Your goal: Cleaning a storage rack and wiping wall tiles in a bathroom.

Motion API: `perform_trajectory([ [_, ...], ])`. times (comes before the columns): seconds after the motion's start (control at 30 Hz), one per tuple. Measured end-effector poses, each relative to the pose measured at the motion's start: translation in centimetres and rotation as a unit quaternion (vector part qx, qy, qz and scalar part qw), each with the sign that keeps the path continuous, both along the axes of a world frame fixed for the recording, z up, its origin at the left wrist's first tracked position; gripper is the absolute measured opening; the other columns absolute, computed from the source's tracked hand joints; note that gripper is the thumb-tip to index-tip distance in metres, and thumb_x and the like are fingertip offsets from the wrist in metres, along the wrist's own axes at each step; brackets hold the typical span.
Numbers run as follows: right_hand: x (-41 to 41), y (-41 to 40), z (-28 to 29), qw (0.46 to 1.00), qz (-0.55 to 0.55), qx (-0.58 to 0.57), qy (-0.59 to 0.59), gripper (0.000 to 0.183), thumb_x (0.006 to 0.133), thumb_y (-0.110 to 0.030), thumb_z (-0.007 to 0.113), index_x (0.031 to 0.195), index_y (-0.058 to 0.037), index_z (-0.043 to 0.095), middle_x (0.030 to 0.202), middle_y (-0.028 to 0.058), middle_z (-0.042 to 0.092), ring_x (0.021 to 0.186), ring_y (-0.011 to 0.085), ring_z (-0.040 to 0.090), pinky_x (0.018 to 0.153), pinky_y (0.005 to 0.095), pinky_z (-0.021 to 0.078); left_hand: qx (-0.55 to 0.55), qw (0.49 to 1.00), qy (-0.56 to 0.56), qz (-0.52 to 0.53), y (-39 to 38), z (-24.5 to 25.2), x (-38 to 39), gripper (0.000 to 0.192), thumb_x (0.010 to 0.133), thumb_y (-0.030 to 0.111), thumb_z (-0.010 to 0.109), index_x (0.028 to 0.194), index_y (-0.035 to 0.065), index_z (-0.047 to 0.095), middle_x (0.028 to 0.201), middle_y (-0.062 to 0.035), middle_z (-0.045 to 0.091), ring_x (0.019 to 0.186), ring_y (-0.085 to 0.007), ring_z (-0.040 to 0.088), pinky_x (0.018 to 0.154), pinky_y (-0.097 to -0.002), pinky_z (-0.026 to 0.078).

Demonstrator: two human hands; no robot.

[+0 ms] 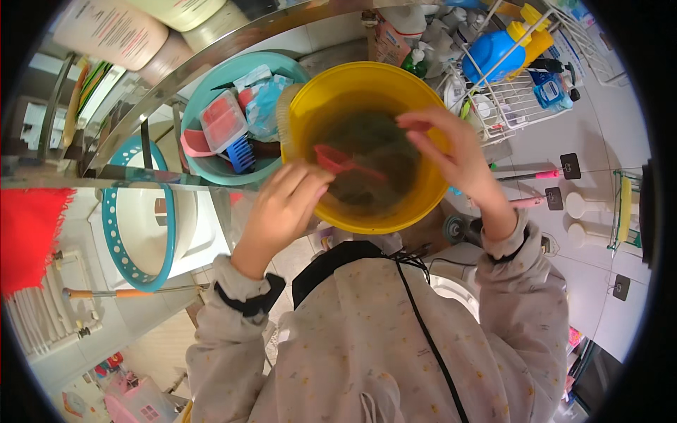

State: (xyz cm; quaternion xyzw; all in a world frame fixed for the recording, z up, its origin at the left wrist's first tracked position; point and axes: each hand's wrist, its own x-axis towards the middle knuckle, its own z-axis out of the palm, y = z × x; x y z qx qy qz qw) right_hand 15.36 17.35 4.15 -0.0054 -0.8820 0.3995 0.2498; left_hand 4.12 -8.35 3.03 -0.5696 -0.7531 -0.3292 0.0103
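A yellow plastic bucket (367, 226) stands before me with dark, murky liquid inside. A small red plastic scoop or strainer (333, 158) is in it, its handle pointing right. My left hand (285, 206) is at the bucket's left front rim, thumb and fingers close together beside the scoop's bowl; whether something is pinched between them is not clear. Over the right side of the bucket hovers my right hand (449, 145), slightly blurred, with fingers and thumb apart and nothing visible between them.
Left of the bucket, a teal basin (193, 124) holds plastic boxes, a blue brush or comb and packets. A white wire rack (529, 113) with bottles stands right. A teal-rimmed basin (169, 232) sits at left. Brushes with a pink handle (545, 174) hang on the tiled wall.
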Motion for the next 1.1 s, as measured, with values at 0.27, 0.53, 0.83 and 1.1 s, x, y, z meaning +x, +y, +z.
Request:
perform_trajectory([
  [0.27, -5.4, -1.7, -7.3, 0.898, 0.221, 0.291, -0.243, 0.071, 0.073, -0.023, 0.072, 0.135, -0.0153, 0.037, 0.108, 0.0191, 0.059, 0.103, 0.0339, 0.057, 0.087, 0.0422, 0.0452, 0.028, 0.997, 0.070, 0.035, 6.2, -1.9, -2.3, 0.021, 0.079, 0.003, 0.053, 0.100, 0.0035, 0.055, 0.092, -0.0132, 0.060, 0.087, -0.0326, 0.058, 0.074, -0.0392, 0.048],
  [0.53, -7.0, -1.2, -6.9, 0.871, 0.200, 0.230, -0.385, 0.074, 0.068, -0.041, 0.076, 0.121, -0.0012, 0.043, 0.097, 0.0236, 0.061, 0.095, 0.0405, 0.058, 0.084, 0.0439, 0.0456, -0.095, 0.982, 0.147, 0.066, 6.9, -4.2, -2.6, 0.019, 0.076, 0.008, 0.056, 0.093, 0.0071, 0.048, 0.089, -0.0107, 0.058, 0.087, -0.0285, 0.060, 0.070, -0.0386, 0.047],
  [0.83, -7.6, 0.2, -7.8, 0.904, 0.064, 0.083, -0.415, 0.078, 0.075, -0.070, 0.057, 0.108, -0.0001, 0.050, 0.095, 0.0209, 0.063, 0.091, 0.0379, 0.061, 0.082, 0.0420, 0.0459, 0.016, 0.995, 0.072, 0.061, 7.0, -3.1, -2.9, 0.036, 0.074, 0.005, 0.061, 0.106, 0.0068, 0.045, 0.098, -0.0103, 0.057, 0.091, -0.0308, 0.058, 0.073, -0.0400, 0.047],
  [1.1, -7.8, 0.1, -6.7, 0.872, -0.046, -0.067, -0.482, 0.081, 0.078, -0.074, 0.047, 0.103, 0.0023, 0.058, 0.089, 0.0163, 0.061, 0.071, 0.0262, 0.064, 0.053, 0.0354, 0.0529, -0.112, 0.986, 0.117, 0.041, 6.9, -4.2, -2.9, 0.032, 0.083, 0.027, 0.061, 0.106, 0.0067, 0.054, 0.094, -0.0113, 0.063, 0.086, -0.0282, 0.061, 0.074, -0.0396, 0.048],
])
